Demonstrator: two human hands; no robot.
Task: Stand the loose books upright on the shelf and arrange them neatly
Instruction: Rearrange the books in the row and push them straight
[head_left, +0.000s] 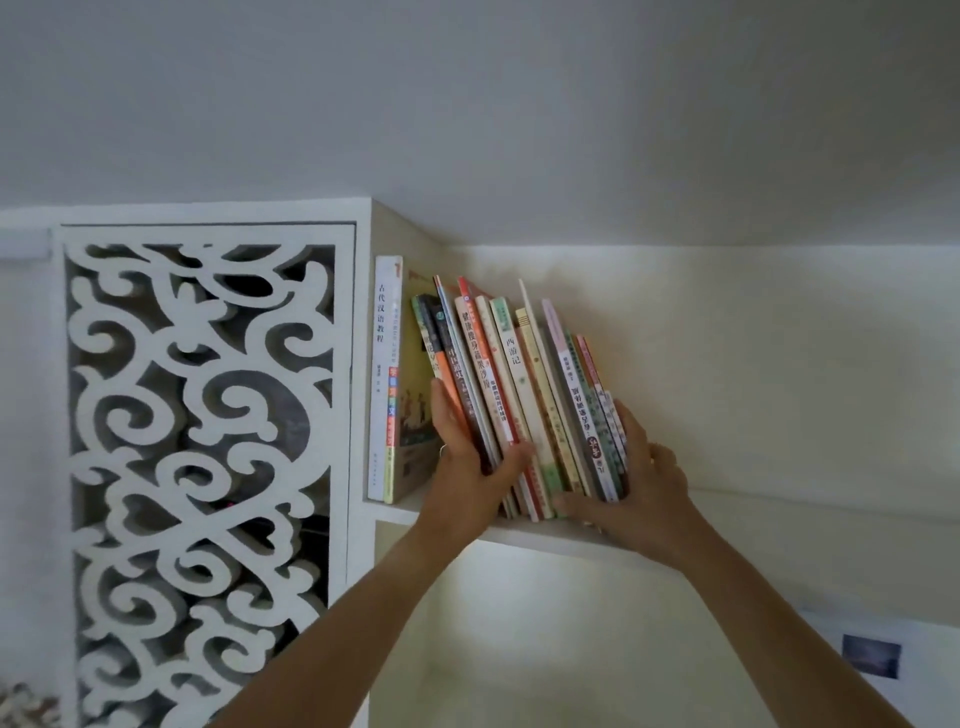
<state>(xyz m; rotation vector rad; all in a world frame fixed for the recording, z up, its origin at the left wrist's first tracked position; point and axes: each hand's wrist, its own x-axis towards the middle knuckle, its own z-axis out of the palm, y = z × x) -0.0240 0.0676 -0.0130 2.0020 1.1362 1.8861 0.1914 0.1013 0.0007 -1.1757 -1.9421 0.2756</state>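
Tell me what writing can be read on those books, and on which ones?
"古代汉语教程": white book upright at the far left.
"西游记": pale green spine in the tilted bundle both hands hold.
The other spines carry print too small or blurred to read reliably.

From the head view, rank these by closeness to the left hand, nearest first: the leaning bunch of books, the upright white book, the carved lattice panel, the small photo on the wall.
From the left hand:
1. Leaning bunch of books, touched by the hand, just to its right.
2. Upright white book, at the shelf's left end.
3. Carved lattice panel, farther left.
4. Small photo, far lower right.
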